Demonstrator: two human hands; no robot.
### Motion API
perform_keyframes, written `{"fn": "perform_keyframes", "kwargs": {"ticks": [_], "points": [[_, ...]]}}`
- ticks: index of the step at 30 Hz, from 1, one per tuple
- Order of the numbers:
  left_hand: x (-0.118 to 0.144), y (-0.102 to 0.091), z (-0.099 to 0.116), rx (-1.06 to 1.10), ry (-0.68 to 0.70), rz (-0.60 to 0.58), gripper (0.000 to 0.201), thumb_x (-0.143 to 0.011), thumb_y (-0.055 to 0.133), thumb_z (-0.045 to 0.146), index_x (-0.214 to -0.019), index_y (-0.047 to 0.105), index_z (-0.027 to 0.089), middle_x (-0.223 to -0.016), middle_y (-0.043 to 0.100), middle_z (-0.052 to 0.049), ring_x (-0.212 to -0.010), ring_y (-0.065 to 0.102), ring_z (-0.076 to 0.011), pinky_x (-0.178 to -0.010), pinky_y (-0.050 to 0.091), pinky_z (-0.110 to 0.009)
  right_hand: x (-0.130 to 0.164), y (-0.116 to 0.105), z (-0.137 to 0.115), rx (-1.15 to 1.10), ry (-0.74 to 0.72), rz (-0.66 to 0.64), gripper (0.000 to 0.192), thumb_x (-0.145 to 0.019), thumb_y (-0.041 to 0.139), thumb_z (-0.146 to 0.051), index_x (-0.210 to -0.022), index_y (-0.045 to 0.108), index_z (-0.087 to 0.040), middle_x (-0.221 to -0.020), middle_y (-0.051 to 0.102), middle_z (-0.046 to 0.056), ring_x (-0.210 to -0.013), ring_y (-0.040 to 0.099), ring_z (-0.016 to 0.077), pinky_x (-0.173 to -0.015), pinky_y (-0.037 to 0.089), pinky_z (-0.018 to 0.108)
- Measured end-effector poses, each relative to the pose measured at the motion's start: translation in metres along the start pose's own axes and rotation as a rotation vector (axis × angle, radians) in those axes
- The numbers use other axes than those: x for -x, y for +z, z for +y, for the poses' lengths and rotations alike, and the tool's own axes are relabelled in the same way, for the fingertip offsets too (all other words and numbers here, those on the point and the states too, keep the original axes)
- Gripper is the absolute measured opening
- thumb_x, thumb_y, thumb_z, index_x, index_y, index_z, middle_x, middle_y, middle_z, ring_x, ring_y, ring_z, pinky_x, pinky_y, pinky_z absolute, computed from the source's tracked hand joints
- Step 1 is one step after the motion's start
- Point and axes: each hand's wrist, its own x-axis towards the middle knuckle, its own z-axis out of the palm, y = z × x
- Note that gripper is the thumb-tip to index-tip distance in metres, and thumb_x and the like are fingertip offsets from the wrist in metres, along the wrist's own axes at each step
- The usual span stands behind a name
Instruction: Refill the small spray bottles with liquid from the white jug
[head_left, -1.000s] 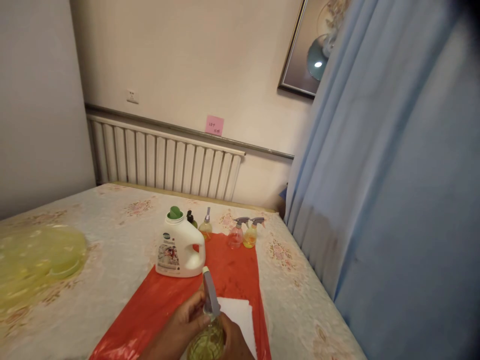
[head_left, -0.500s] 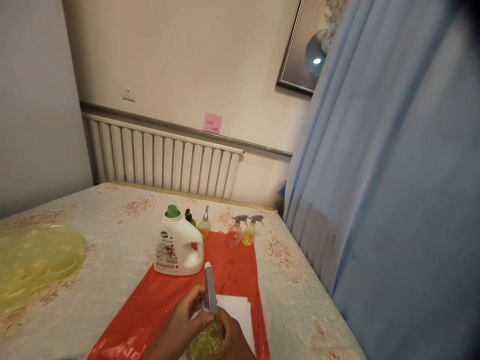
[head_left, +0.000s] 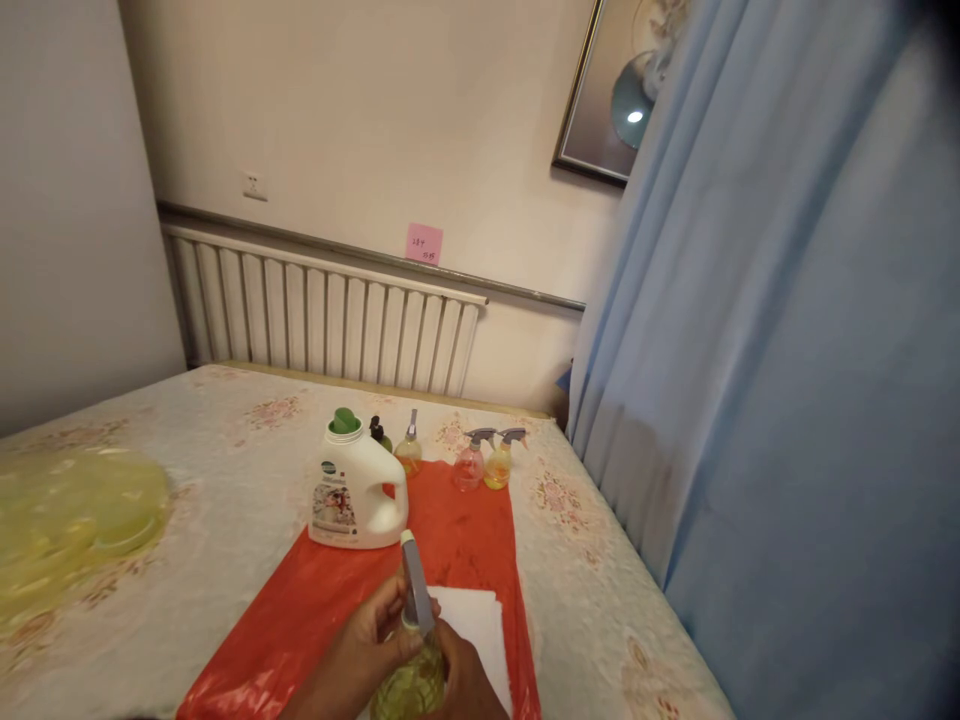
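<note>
A clear yellow-green spray bottle [head_left: 409,685] with a grey spray head is held between both hands, low in the view. My left hand [head_left: 371,630] has its fingers closed around the bottle's neck and spray head. Around the body of the bottle, on its right side, my right hand [head_left: 469,670] is closed. Under the hands lies a white cloth or paper sheet [head_left: 480,630] on a red plastic sheet [head_left: 461,530]. Just beyond them stands a white detergent jug [head_left: 356,500] with a green piece in its mouth.
Behind the jug stand a dark pump bottle [head_left: 379,432] and a spray bottle [head_left: 409,455]. A pink spray bottle [head_left: 469,468] and a yellow one [head_left: 497,468] are to the right. Yellow translucent plastic [head_left: 75,520] lies left on the floral cover [head_left: 600,610]. A blue curtain [head_left: 787,350] hangs right.
The held bottle's spray head has turned or tilted slightly to the left. Both hands keep their hold on it, and the other things stay where they were.
</note>
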Motion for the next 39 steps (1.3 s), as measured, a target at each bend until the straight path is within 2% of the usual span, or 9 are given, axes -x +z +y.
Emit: {"fn": "perform_keyframes", "kwargs": {"ticks": [6, 11, 18, 21, 24, 27, 31, 36, 39], "points": [[-0.001, 0.005, -0.002, -0.073, 0.068, 0.108, 0.043, -0.06, 0.088, 0.044, -0.087, 0.065, 0.019, -0.086, 0.068, -0.003, -0.086, 0.061, -0.0228, -0.078, 0.047, -0.032, 0.001, 0.0, -0.003, 0.007, -0.01, 0.027, 0.088, -0.041, 0.086, -0.009, -0.125, 0.062, -0.022, -0.124, 0.067, 0.006, -0.115, 0.061, 0.0328, -0.097, 0.048, 0.039], [0.0, 0.013, 0.009, -0.083, 0.07, 0.204, 0.034, -0.066, 0.082, 0.032, -0.088, 0.059, 0.022, -0.086, 0.068, -0.001, -0.084, 0.061, -0.0209, -0.075, 0.047, -0.03, 0.002, 0.003, -0.015, -0.014, -0.015, 0.009, 0.073, -0.041, 0.083, -0.004, -0.111, 0.065, -0.02, -0.104, 0.072, 0.002, -0.097, 0.068, 0.0281, -0.084, 0.052, 0.034], [0.002, 0.015, 0.041, -0.132, 0.099, 0.175, 0.034, -0.074, 0.076, 0.044, -0.093, 0.06, 0.022, -0.082, 0.061, 0.002, -0.077, 0.057, -0.0168, -0.07, 0.045, -0.026, 0.003, 0.006, 0.003, 0.008, -0.036, 0.057, 0.077, -0.038, 0.087, -0.006, -0.11, 0.063, -0.019, -0.102, 0.071, 0.001, -0.095, 0.065, 0.0259, -0.087, 0.052, 0.034], [0.005, 0.019, 0.057, -0.199, 0.125, 0.215, 0.03, -0.081, 0.069, 0.042, -0.102, 0.06, 0.022, -0.089, 0.063, 0.001, -0.085, 0.058, -0.018, -0.076, 0.046, -0.027, 0.005, 0.005, 0.007, -0.004, -0.058, 0.067, 0.077, -0.037, 0.089, -0.008, -0.109, 0.063, -0.02, -0.103, 0.07, 0.0, -0.096, 0.064, 0.0254, -0.089, 0.051, 0.035], [0.007, 0.021, 0.069, -0.255, 0.127, 0.252, 0.028, -0.082, 0.068, 0.04, -0.103, 0.06, 0.022, -0.087, 0.065, 0.001, -0.081, 0.057, -0.0172, -0.07, 0.046, -0.025, 0.007, 0.004, 0.007, -0.028, -0.073, 0.066, 0.076, -0.038, 0.088, -0.008, -0.109, 0.064, -0.02, -0.1, 0.069, -0.001, -0.093, 0.064, 0.0243, -0.086, 0.051, 0.033], [0.009, 0.022, 0.074, -0.274, 0.132, 0.276, 0.028, -0.082, 0.067, 0.041, -0.101, 0.06, 0.022, -0.082, 0.064, 0.002, -0.074, 0.055, -0.0158, -0.064, 0.045, -0.024, 0.008, 0.004, 0.007, -0.045, -0.075, 0.062, 0.073, -0.04, 0.087, -0.008, -0.108, 0.064, -0.02, -0.098, 0.069, -0.002, -0.091, 0.064, 0.0237, -0.084, 0.051, 0.033], [0.01, 0.021, 0.076, -0.283, 0.186, 0.359, 0.031, -0.085, 0.063, 0.044, -0.107, 0.058, 0.022, -0.081, 0.063, 0.003, -0.07, 0.055, -0.0152, -0.068, 0.048, -0.027, 0.009, 0.001, 0.006, -0.033, -0.053, 0.074, 0.075, -0.039, 0.087, -0.01, -0.11, 0.064, -0.021, -0.101, 0.07, -0.001, -0.093, 0.064, 0.025, -0.085, 0.052, 0.034], [0.012, 0.019, 0.081, -0.324, 0.157, 0.301, 0.028, -0.083, 0.066, 0.042, -0.101, 0.062, 0.021, -0.077, 0.063, 0.003, -0.066, 0.057, -0.0148, -0.068, 0.049, -0.028, 0.009, -0.001, -0.001, -0.026, -0.024, 0.094, 0.079, -0.038, 0.087, -0.007, -0.113, 0.063, -0.02, -0.106, 0.07, 0.001, -0.102, 0.064, 0.0285, -0.092, 0.05, 0.037], [0.011, 0.014, 0.082, -0.285, 0.199, 0.354, 0.029, -0.086, 0.063, 0.042, -0.106, 0.06, 0.021, -0.081, 0.065, 0.003, -0.07, 0.06, -0.0146, -0.072, 0.051, -0.026, 0.009, -0.002, -0.004, -0.043, -0.014, 0.094, 0.08, -0.039, 0.086, -0.005, -0.114, 0.063, -0.02, -0.104, 0.07, 0.001, -0.101, 0.065, 0.0277, -0.092, 0.051, 0.036]]}}
